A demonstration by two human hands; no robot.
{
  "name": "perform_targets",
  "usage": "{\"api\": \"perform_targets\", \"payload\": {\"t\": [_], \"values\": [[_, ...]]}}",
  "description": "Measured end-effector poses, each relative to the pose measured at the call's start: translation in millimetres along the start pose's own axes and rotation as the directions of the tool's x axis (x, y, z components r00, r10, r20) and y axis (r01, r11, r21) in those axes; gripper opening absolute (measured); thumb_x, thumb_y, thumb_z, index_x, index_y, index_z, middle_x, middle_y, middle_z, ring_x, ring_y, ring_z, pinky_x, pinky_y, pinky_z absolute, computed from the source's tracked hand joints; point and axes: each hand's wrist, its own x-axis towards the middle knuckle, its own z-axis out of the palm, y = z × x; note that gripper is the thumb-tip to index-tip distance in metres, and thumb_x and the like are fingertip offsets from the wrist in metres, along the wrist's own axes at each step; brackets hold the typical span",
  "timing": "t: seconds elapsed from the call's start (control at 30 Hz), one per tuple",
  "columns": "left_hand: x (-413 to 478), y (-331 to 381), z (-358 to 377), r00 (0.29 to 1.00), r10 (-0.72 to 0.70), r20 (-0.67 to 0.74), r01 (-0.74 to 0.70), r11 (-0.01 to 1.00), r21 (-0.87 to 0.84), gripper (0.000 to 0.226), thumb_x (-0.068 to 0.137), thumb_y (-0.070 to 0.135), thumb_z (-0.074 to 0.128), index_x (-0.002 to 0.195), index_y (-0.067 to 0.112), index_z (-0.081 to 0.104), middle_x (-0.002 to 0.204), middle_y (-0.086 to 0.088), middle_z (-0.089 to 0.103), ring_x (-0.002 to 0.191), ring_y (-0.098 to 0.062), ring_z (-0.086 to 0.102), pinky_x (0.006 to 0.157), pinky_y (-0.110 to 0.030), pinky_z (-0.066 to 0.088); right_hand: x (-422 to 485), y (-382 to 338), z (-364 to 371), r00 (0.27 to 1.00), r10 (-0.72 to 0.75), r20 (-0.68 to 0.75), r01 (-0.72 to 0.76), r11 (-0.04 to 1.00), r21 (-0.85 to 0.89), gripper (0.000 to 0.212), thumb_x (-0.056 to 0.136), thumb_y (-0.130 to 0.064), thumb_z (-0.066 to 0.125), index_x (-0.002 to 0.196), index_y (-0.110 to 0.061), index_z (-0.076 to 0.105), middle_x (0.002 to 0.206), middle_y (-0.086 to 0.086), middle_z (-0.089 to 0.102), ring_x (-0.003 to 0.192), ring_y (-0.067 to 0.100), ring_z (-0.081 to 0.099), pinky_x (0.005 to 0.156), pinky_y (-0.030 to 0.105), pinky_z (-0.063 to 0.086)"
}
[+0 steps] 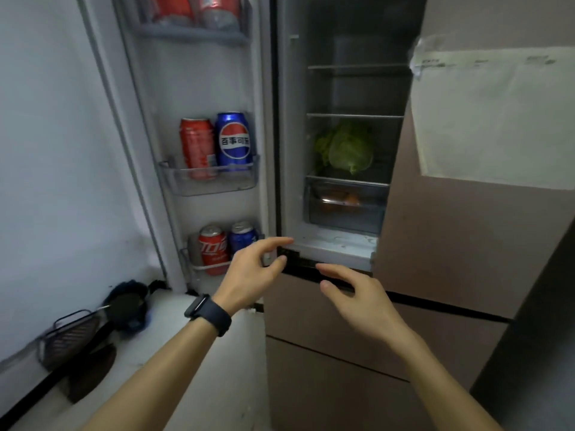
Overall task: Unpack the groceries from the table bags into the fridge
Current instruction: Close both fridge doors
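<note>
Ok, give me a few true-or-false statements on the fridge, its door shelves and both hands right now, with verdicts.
1. Both hands are empty. True: the left hand and right hand hover open before the fridge.
2. The leafy green vegetable lies in the clear drawer. False: it sits on the shelf above that drawer.
3. The middle door shelf holds a red can and a blue can. True.
4. The paper sheet is stuck on the open left door. False: it is on the right door.
5. The watch is on the right wrist. False: it is on the left wrist.
</note>
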Motion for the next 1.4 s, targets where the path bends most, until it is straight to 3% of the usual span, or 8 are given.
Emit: {"api": "perform_targets", "payload": {"t": [0.2, 0.37, 0.53, 0.67, 0.8, 0.97, 1.1, 1.4], "values": [[-25.1, -41.0, -102.5, 0.923, 0.065, -0.379, -0.043, 0.997, 0.065, 0.032, 0.093, 0.009, 0.063, 0.117, 0.029, 0.068, 0.115, 0.013, 0.067, 0.108, 0.0, 0.061, 0.089, -0.017, 0.051, 41.0, -86.4, 54.5, 0.974, -0.225, 0.012, 0.223, 0.971, 0.088, 0.033, 0.098, -0.036, 0.06, 0.13, -0.042, 0.062, 0.128, -0.027, 0.06, 0.123, -0.008, 0.048, 0.099, 0.016, 0.039], [-7.0, -67.3, -183.1, 0.776, -0.082, -0.625, -0.008, 0.99, -0.14, 0.027, 0.099, 0.013, 0.054, 0.121, 0.026, 0.065, 0.118, 0.01, 0.066, 0.107, 0.003, 0.06, 0.085, -0.004, 0.044, 89.0, -157.8, 97.0, 0.877, -0.411, -0.25, 0.428, 0.904, 0.018, 0.037, 0.095, -0.028, 0.065, 0.132, -0.029, 0.06, 0.133, -0.021, 0.053, 0.128, -0.004, 0.042, 0.111, 0.025, 0.037], [46.3, -102.8, -224.0, 0.806, -0.361, -0.469, 0.114, 0.873, -0.474, 0.037, 0.105, 0.029, 0.044, 0.141, 0.026, 0.049, 0.144, 0.003, 0.051, 0.132, -0.014, 0.048, 0.115, -0.041, 0.037, 145.1, -205.5, 142.8, 0.814, -0.475, -0.334, 0.375, 0.869, -0.322, 0.061, 0.095, -0.045, 0.056, 0.15, -0.026, 0.041, 0.16, -0.003, 0.034, 0.15, 0.013, 0.023, 0.12, 0.043, 0.015], [77.7, -113.7, -221.8, 0.879, -0.342, -0.332, 0.159, 0.868, -0.471, 0.051, 0.107, 0.04, 0.033, 0.155, 0.023, 0.031, 0.159, 0.007, 0.032, 0.146, -0.014, 0.03, 0.122, -0.039, 0.022, 163.1, -205.2, 169.4, 0.765, -0.499, -0.408, 0.255, 0.815, -0.52, 0.057, 0.093, -0.046, 0.052, 0.147, -0.027, 0.046, 0.159, -0.001, 0.037, 0.15, 0.018, 0.025, 0.119, 0.055, 0.01], [94.1, -131.9, -198.7, 0.906, -0.331, -0.263, 0.184, 0.869, -0.459, 0.08, 0.088, 0.077, 0.023, 0.153, 0.032, 0.031, 0.158, 0.007, 0.035, 0.146, -0.017, 0.03, 0.122, -0.048, 0.021, 163.7, -191.5, 175.0, 0.709, -0.556, -0.434, 0.253, 0.775, -0.58, 0.053, 0.093, -0.039, 0.057, 0.144, -0.027, 0.049, 0.154, 0.002, 0.041, 0.149, 0.021, 0.026, 0.12, 0.056, 0.015], [86.8, -136.5, -184.7, 0.873, -0.295, -0.388, 0.087, 0.878, -0.472, 0.055, 0.104, 0.054, 0.028, 0.154, 0.03, 0.029, 0.157, 0.0, 0.033, 0.145, -0.018, 0.027, 0.121, -0.041, 0.019, 157.4, -199.5, 174.5, 0.692, -0.522, -0.499, 0.236, 0.816, -0.527, 0.049, 0.092, -0.043, 0.055, 0.136, -0.023, 0.054, 0.143, 0.001, 0.051, 0.145, 0.021, 0.032, 0.12, 0.057, 0.019], [76.5, -130.8, -179.3, 0.879, -0.233, -0.415, 0.025, 0.893, -0.45, 0.062, 0.093, 0.064, 0.036, 0.147, 0.032, 0.034, 0.142, -0.002, 0.045, 0.128, -0.022, 0.045, 0.11, -0.047, 0.039, 150.3, -191.1, 167.7, 0.672, -0.492, -0.554, 0.278, 0.86, -0.428, 0.048, 0.091, -0.044, 0.059, 0.132, -0.019, 0.055, 0.144, 0.003, 0.049, 0.148, 0.02, 0.027, 0.122, 0.054, 0.017], [28.4, -101.8, -138.4, 0.841, 0.041, -0.539, -0.142, 0.979, -0.147, 0.058, 0.087, 0.063, 0.047, 0.139, 0.04, 0.033, 0.122, -0.002, 0.052, 0.11, -0.02, 0.054, 0.089, -0.047, 0.053, 113.3, -142.1, 115.3, 0.645, -0.374, -0.666, 0.293, 0.927, -0.236, 0.057, 0.092, -0.052, 0.053, 0.14, -0.022, 0.047, 0.163, 0.002, 0.026, 0.152, 0.021, 0.019, 0.117, 0.056, 0.03]]}}
